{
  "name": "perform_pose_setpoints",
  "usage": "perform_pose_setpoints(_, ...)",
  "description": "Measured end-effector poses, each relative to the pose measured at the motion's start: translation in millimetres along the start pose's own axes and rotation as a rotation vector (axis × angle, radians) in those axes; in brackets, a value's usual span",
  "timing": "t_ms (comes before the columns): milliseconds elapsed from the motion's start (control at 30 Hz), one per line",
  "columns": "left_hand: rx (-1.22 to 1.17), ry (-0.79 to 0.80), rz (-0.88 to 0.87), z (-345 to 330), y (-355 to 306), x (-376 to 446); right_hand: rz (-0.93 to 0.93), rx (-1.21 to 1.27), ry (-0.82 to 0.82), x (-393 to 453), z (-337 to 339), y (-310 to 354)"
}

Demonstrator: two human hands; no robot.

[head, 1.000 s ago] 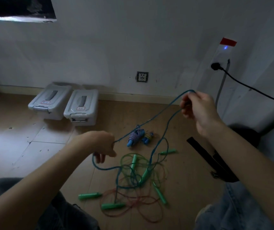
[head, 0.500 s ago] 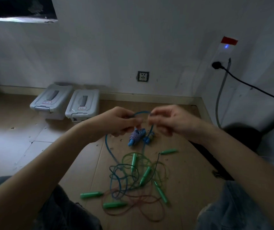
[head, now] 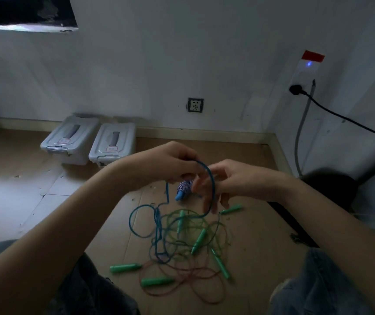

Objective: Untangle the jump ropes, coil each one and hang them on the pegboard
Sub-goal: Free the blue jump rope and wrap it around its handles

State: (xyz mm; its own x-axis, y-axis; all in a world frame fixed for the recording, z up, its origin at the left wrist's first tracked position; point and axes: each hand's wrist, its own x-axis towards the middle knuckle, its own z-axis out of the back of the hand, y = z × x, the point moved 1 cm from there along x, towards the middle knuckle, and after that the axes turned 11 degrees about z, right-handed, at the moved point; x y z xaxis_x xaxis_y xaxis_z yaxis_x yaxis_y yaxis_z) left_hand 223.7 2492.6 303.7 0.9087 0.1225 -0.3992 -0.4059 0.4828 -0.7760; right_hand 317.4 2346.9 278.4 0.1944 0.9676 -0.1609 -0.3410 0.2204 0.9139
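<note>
A tangle of jump ropes lies on the cardboard floor [head: 261,235] between my knees. The blue rope [head: 212,185] arches up from the pile into my hands. My left hand [head: 173,164] grips its top. My right hand [head: 225,180] is just to the right, fingers spread and blurred, with the blue loop running down in front of them; whether they pinch it is unclear. The blue rope's striped handle [head: 183,188] lies on the floor under my hands. A green rope [head: 182,226] and a red rope [head: 182,289] with several green handles [head: 125,268] stay tangled below.
Two grey lidded bins [head: 111,146] stand by the back wall at the left. A wall socket [head: 195,105] is behind the hands. A black cable [head: 341,117] runs from a plug at the right. Dark objects lie by the right wall. My knees frame the pile.
My hands came together from wide apart, folding the blue rope into a loop. Since half a second ago the loop has grown and my right fingers have slid down along it.
</note>
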Motion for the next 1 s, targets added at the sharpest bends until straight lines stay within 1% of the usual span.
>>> perform_pose_setpoints(100, -0.110, -0.098, 0.088, 9, 15, 2, 0.068, 0.186, -0.202, -3, 14, 8)
perform_pose_setpoints(133, -0.124, -0.097, 0.118, 9, 20, 2, 0.081, 0.255, -0.225, -4, 19, 10)
perform_pose_setpoints(167, -0.130, -0.075, 0.133, 7, 24, 3, 0.086, 0.279, -0.208, -4, 20, 11)
perform_pose_setpoints(200, -0.138, -0.044, 0.125, 5, 26, 4, 0.068, 0.242, -0.170, -4, 16, 11)
perform_pose_setpoints(267, -0.178, -0.012, 0.068, 2, 25, 6, 0.007, 0.134, -0.024, -2, 1, 8)
perform_pose_setpoints(300, -0.212, -0.014, 0.034, 2, 24, 7, 0.012, 0.119, 0.027, -1, -6, 7)
perform_pose_setpoints(333, -0.252, -0.012, 0.005, 3, 24, 8, 0.051, 0.130, 0.002, 1, -9, 7)
perform_pose_setpoints(367, -0.277, 0.003, -0.009, 3, 25, 9, 0.097, 0.180, -0.128, 3, -5, 9)
perform_pose_setpoints(400, -0.247, 0.031, 0.012, 0, 29, 11, 0.131, 0.270, -0.343, 2, 5, 11)
perform_pose_setpoints(433, -0.151, 0.070, 0.079, -6, 36, 12, 0.162, 0.391, -0.579, -3, 19, 14)
perform_pose_setpoints(467, 0.024, 0.118, 0.187, -15, 44, 15, 0.203, 0.457, -0.771, -9, 33, 15)
perform_pose_setpoints(500, 0.278, 0.165, 0.305, -25, 52, 17, 0.215, 0.382, -0.904, -15, 45, 13)
perform_pose_setpoints(533, 0.524, 0.193, 0.375, -32, 57, 20, 0.161, 0.162, -0.925, -19, 54, 7)
perform_pose_setpoints(567, 0.696, 0.169, 0.400, -35, 58, 21, 0.044, -0.110, -0.831, -21, 58, 0)
perform_pose_setpoints(600, 0.778, 0.095, 0.388, -33, 54, 21, -0.105, -0.339, -0.651, -21, 56, -6)
perform_pose_setpoints(633, 0.768, -0.015, 0.333, -26, 47, 21, -0.261, -0.489, -0.457, -20, 50, -12)
perform_pose_setpoints(667, 0.689, -0.119, 0.244, -16, 39, 20, -0.382, -0.600, -0.304, -19, 43, -16)
perform_pose_setpoints(700, 0.577, -0.175, 0.136, -10, 29, 18, -0.423, -0.658, -0.219, -17, 36, -19)
perform_pose_setpoints(733, 0.453, -0.171, 0.023, -6, 18, 15, -0.363, -0.649, -0.183, -13, 29, -18)
perform_pose_setpoints(767, 0.337, -0.138, -0.078, -7, 7, 12, -0.238, -0.558, -0.155, -10, 21, -14)
perform_pose_setpoints(833, 0.172, -0.104, -0.205, -12, -6, 7, -0.034, -0.222, -0.013, -5, 9, -4)
perform_pose_setpoints(867, 0.096, -0.129, -0.218, -13, -8, 7, 0.028, -0.099, 0.043, -5, 5, 0)
perform_pose_setpoints(900, 0.039, -0.159, -0.207, -11, -7, 7, 0.078, -0.027, 0.020, -4, 5, 5)
perform_pose_setpoints(933, 0.023, -0.167, -0.174, -7, -2, 8, 0.118, -0.003, -0.103, -3, 10, 5)
perform_pose_setpoints(967, 0.058, -0.133, -0.116, -4, 5, 9, 0.138, 0.016, -0.305, -2, 20, 4)
perform_pose_setpoints(1000, 0.141, -0.064, -0.024, -5, 15, 8, 0.148, 0.087, -0.535, -4, 32, 5)
